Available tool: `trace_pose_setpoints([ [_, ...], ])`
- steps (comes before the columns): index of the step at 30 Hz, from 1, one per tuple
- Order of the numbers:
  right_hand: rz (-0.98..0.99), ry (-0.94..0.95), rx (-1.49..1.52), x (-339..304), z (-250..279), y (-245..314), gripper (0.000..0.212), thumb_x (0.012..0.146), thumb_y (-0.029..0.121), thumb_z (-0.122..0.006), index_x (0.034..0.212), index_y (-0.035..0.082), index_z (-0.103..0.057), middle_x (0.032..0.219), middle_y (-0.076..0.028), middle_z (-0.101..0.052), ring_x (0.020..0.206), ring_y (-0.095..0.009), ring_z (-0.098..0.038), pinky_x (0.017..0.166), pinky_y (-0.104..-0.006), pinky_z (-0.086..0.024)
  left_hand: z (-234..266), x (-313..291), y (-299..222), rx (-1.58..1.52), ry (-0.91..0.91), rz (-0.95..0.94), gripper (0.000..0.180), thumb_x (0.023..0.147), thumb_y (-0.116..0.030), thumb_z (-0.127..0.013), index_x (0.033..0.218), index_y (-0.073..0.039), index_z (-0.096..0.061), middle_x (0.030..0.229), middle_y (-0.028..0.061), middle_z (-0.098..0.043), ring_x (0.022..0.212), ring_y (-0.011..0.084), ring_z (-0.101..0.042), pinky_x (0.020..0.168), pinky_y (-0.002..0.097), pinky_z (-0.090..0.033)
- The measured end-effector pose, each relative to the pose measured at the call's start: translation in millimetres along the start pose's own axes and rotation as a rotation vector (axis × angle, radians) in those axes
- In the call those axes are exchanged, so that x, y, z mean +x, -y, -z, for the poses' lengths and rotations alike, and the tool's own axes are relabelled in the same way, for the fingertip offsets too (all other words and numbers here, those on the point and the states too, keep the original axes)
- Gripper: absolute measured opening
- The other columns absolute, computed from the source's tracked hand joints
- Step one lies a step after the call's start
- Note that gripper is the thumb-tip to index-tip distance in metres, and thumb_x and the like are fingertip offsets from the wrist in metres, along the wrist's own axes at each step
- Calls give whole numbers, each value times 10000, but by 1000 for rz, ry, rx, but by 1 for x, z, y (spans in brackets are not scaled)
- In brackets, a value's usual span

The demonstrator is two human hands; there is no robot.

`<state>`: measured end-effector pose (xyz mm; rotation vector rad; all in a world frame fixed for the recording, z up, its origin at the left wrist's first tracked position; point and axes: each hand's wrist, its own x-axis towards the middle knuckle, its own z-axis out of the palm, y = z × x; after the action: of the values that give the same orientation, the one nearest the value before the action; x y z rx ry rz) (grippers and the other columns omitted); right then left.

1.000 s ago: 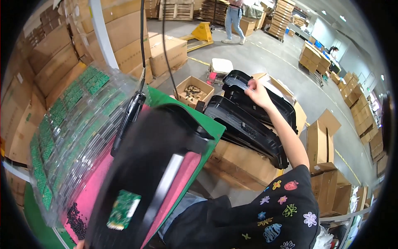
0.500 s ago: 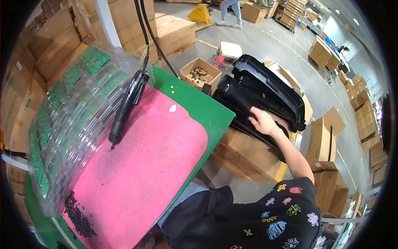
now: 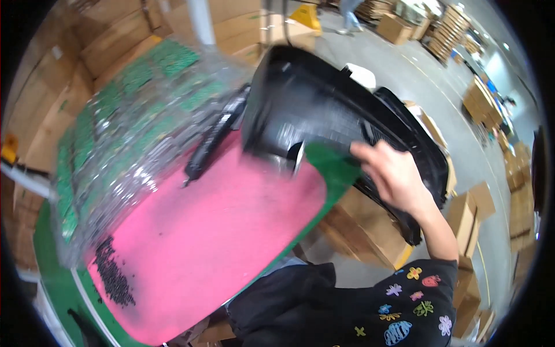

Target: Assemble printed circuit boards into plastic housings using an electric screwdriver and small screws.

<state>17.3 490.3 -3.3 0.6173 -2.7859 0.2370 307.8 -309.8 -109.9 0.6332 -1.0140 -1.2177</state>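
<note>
My right hand (image 3: 396,176) is closed on the edge of a large black plastic housing (image 3: 324,104). The housing is blurred and hangs tilted over the far right corner of the workbench, partly above the pink mat (image 3: 231,225). More black plastic housings (image 3: 436,165) lie behind my right hand, on a carton. Left of the held housing, a black electric screwdriver (image 3: 214,139) slants across the mat's far edge. Small black screws (image 3: 113,274) are heaped at the mat's near left. My left hand is out of the picture.
Clear plastic trays with green circuit boards (image 3: 141,78) are stacked along the bench's left side. The green bench top (image 3: 55,289) shows around the mat. Cardboard boxes (image 3: 370,225) stand right of the bench. Far off, a person's legs (image 3: 348,14) show near a yellow pallet jack (image 3: 306,16).
My right hand has lifted a black housing from the pile and brought it left over the bench corner. The view has shifted, so the bench sits differently in the picture.
</note>
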Motion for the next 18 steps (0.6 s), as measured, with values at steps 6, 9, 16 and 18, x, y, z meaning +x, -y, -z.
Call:
trace_pose_setpoints([
  [6,735,285,-67,38,-17,87,526,799,158,-572,1325,164,-546,771,16,-465,613,-93,-564,394,-234,-456,-145,-120,-36,384,501,-146,466,963,-174,-510,1388,10,-457,1440,134,-463,1329,230,-416,1090,348,-330],
  [9,937,365,44,49,-48,121,506,824,181,-573,1326,140,-539,803,8,-497,629,-99,-611,406,-247,-474,-234,-221,-67,541,1044,-61,375,861,-65,-590,1230,-6,-611,1245,107,-615,1175,210,-552,979,340,-444],
  [16,1061,220,249,185,-58,202,330,819,170,-693,1123,74,-607,802,-72,-565,683,-228,-637,552,-343,-522,-308,-276,-14,553,1755,-506,313,812,-190,-717,1049,-8,-623,998,163,-619,985,355,-593,865,450,-490],
  [18,905,-29,350,241,-81,218,385,803,170,-713,1149,68,-577,881,-107,-586,781,-293,-630,657,-393,-529,-304,-281,10,587,1770,-550,226,833,-189,-700,942,-13,-608,899,129,-598,905,336,-601,787,434,-503],
])
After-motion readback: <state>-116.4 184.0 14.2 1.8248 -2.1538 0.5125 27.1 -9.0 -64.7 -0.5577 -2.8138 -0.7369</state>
